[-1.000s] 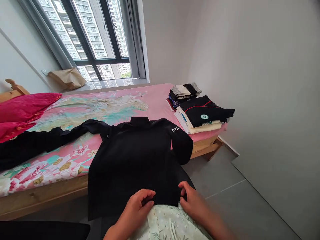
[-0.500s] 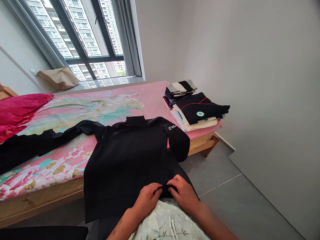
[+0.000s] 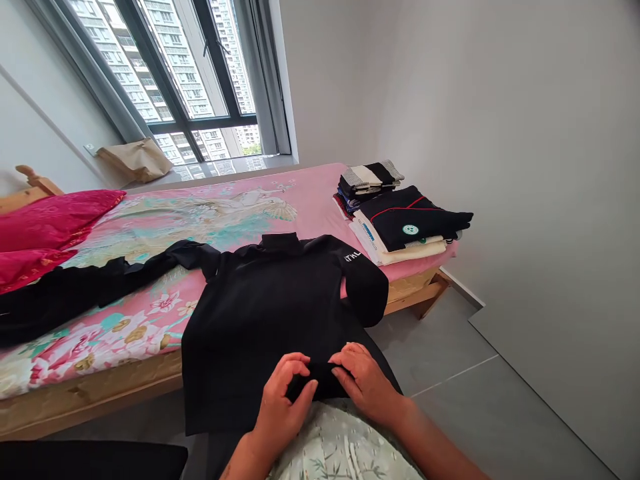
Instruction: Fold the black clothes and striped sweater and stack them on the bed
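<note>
Black top (image 3: 270,300): in the head view, its high collar and shoulders lie on the bed (image 3: 320,183), while its lower part hangs past the near side to the person's lap.
Right hand (image 3: 370,387): thumb and fingers pinch the lower edge (image 3: 323,380) of the top.
Left hand (image 3: 285,393): curled just beside, thumb and forefinger spread around dark cloth; I cannot tell whether they grip it.
Cloth between the hands: probably handled best with both hands level and the short span kept taut; a hard pull might drag the collar end off the bed.
Lettered sleeve (image 3: 367,283): droops over the bed's edge, so it seems worth smoothing flat.
Bedding: flowered pink sheet, wooden frame, red pillows (image 3: 50,217), folded clothes (image 3: 420,223) piled at the far corner.
Room: window (image 3: 190,73), paper bag (image 3: 137,160) near it, pale walls, grey tiled floor (image 3: 450,367).
</note>
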Available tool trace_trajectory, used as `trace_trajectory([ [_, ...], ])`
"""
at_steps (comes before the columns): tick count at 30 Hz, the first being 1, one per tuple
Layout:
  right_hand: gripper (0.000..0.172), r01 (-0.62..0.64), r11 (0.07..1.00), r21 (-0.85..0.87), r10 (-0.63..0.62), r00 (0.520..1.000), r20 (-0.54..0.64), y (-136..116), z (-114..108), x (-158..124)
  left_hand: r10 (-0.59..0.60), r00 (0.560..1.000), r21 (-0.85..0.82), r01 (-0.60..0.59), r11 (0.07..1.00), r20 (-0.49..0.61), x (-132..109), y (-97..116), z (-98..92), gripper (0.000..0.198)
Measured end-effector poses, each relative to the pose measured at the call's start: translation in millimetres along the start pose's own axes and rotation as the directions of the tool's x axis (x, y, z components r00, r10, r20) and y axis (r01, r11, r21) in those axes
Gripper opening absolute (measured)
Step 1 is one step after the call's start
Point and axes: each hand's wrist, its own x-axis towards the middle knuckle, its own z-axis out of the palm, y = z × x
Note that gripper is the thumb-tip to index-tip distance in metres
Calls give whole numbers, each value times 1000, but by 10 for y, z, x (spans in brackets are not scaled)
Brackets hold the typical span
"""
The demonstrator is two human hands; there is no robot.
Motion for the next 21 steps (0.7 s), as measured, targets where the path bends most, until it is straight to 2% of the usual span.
trace_trajectory([
  [3,14,44,999,13,-44,999,-22,-45,-9,0,105,994,174,-109,979,33,-7,62,-23,11],
  [8,14,75,997,29,-73,995,-64,-81,-24,-23,154,987,260,-135,956,-52,-10,67,2,29],
  [11,16,82,996,42,-79,995,-63,-80,-26,-36,142,989,265,-126,956,-42,-16,71,8,26],
  [14,17,76,996,52,-72,995,-61,-74,-24,-42,153,988,265,-139,954,-31,-13,116,-1,15],
  [17,21,80,995,65,-76,995,-57,-67,-36,-42,276,961,278,-260,925,-23,1,193,-27,7],
  [19,27,88,994,68,-85,995,-51,-63,-55,-41,371,929,286,-355,890,-1,6,243,-48,12],
  [21,31,82,995,60,-80,996,-41,-58,-72,-41,413,910,282,-407,869,41,-2,271,-60,15],
])
